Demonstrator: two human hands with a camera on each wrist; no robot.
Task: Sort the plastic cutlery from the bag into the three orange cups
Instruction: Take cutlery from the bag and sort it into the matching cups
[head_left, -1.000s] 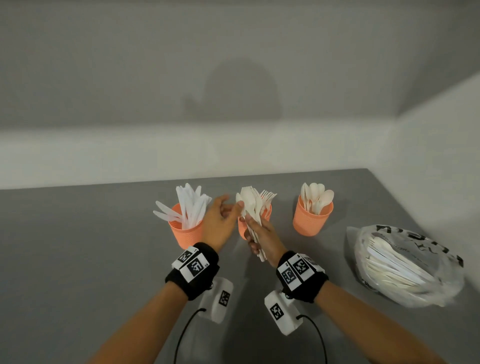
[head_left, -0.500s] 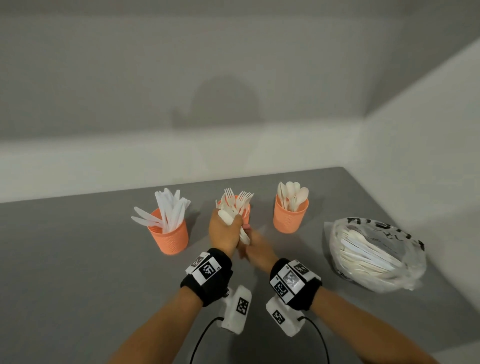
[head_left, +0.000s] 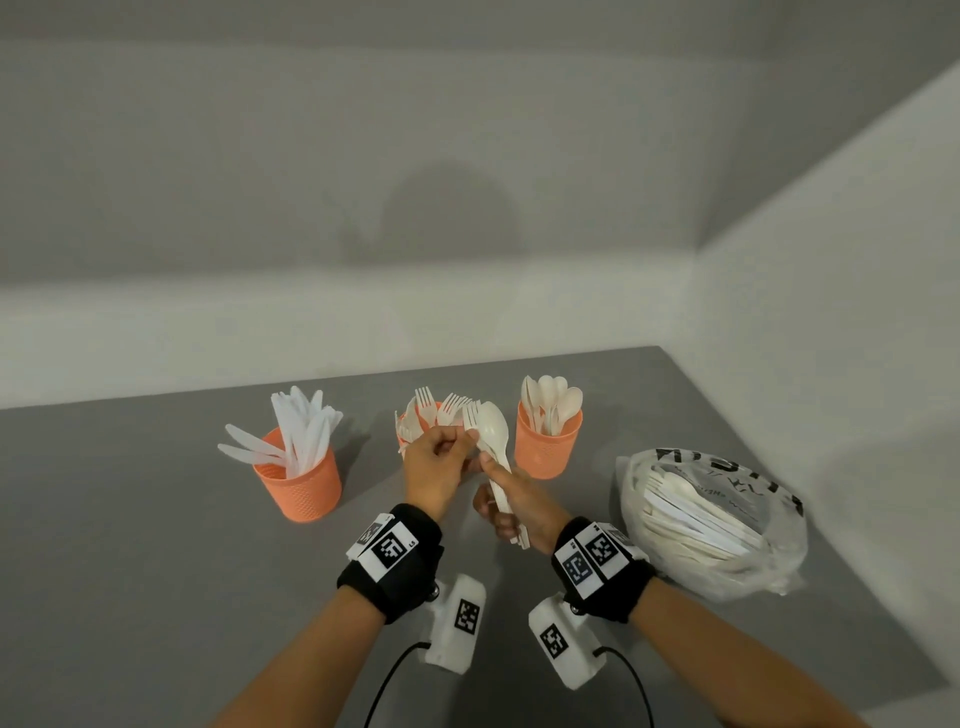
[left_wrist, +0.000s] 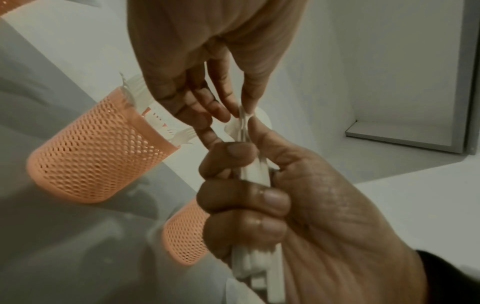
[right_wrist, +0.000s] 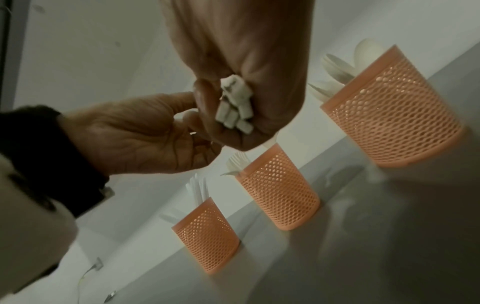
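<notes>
My right hand (head_left: 511, 501) grips a bundle of cutlery (head_left: 496, 457) upright, my left hand (head_left: 436, 467) pinches its top, just before the middle orange cup (right_wrist: 279, 193), bag (head_left: 711, 514) to the right.

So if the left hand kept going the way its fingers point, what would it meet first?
The left hand already pinches the fork head in the bundle held by the right hand. Past that, probably the spoon cup; depth is unclear.
</notes>
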